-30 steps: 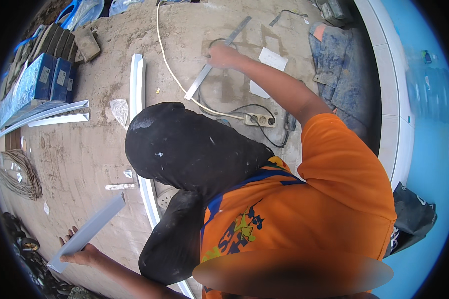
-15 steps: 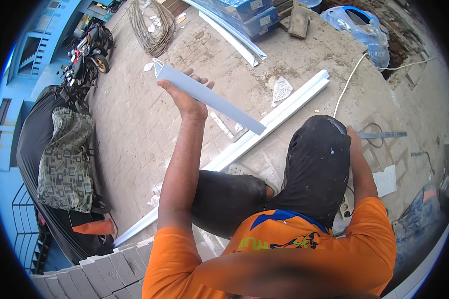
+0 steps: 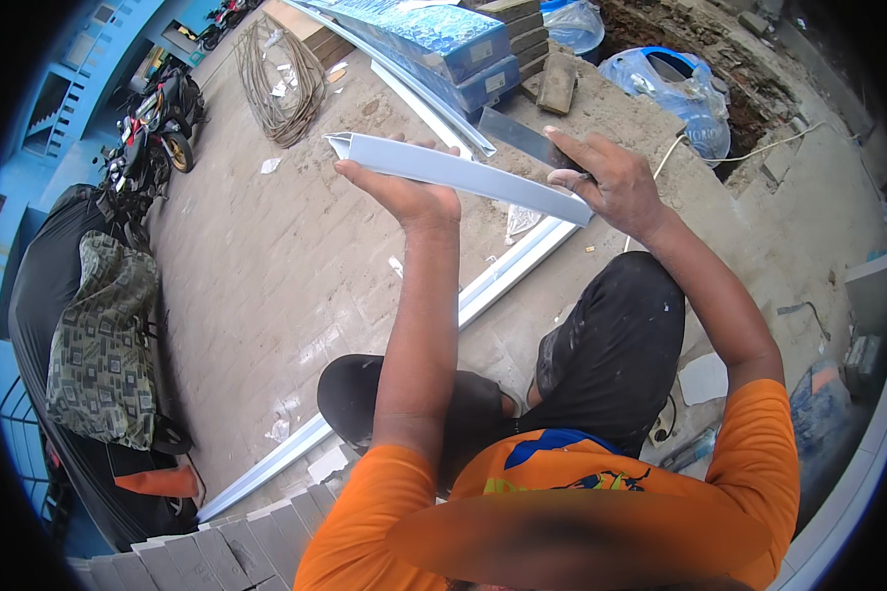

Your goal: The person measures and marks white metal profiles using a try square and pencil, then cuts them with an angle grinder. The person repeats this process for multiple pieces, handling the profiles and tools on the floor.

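Note:
A short white hollow profile piece (image 3: 483, 179) with an angled cut at its left end is held up in front of me. Beneath its left half, my left hand (image 3: 419, 200) is wrapped round it, thumb at the near side. At its right end is my right hand (image 3: 619, 187), closed on a flat metal blade (image 3: 520, 141), whose exact kind I cannot make out. The blade points up and to the left, behind the profile piece. A longer white profile (image 3: 517, 266) lies on the ground beyond my knees, partly hidden by my left leg and forearm.
Blue boxes (image 3: 463, 44) and more white profiles (image 3: 424, 103) lie ahead, with a wire coil (image 3: 281, 79) to their left. A plastic-wrapped blue item (image 3: 675, 103) stands beside a dug hole. A covered vehicle (image 3: 49, 286) is at left; grey blocks (image 3: 237, 552) are near me.
My right hand has come up from beside my right knee with the metal blade to the profile piece. My left hand has moved right, and the piece lies more level.

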Demonstrator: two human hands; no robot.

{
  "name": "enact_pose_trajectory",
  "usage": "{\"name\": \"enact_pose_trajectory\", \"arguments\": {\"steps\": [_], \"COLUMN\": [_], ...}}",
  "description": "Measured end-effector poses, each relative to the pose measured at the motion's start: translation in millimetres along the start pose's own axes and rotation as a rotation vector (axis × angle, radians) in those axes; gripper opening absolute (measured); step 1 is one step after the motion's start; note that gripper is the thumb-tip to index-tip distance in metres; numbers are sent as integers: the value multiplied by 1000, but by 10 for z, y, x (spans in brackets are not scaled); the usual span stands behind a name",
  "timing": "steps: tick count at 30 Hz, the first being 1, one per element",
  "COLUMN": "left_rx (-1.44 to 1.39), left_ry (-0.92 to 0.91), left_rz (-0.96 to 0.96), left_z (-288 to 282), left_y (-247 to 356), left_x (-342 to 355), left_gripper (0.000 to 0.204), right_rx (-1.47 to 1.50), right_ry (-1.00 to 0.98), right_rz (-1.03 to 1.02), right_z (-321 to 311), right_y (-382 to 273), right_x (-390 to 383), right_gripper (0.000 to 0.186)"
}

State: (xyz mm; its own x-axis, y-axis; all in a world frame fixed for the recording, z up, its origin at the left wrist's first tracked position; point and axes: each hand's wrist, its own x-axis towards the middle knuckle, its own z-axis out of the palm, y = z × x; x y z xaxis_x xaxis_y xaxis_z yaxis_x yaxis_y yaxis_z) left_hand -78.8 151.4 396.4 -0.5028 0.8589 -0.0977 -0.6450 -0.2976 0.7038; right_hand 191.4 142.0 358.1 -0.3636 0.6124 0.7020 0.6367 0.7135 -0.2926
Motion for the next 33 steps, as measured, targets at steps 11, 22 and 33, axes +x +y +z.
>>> {"name": "enact_pose_trajectory", "arguments": {"steps": [11, 22, 33], "left_rx": [-293, -159, -11], "left_ry": [-21, -260, -315], "left_rz": [-129, -513, -506], "left_z": [-241, -487, -490], "left_y": [-82, -279, -418], "left_x": [-663, -718, -899], "left_gripper": [92, 87, 77], "right_rx": [-139, -269, -353], "right_ry": [-189, -266, -396], "right_rz": [-187, -118, -79], "right_z": [45, -52, -214], "right_y": [-982, -873, -855], "right_x": [349, 40, -43], "right_gripper": [55, 50, 55]}}
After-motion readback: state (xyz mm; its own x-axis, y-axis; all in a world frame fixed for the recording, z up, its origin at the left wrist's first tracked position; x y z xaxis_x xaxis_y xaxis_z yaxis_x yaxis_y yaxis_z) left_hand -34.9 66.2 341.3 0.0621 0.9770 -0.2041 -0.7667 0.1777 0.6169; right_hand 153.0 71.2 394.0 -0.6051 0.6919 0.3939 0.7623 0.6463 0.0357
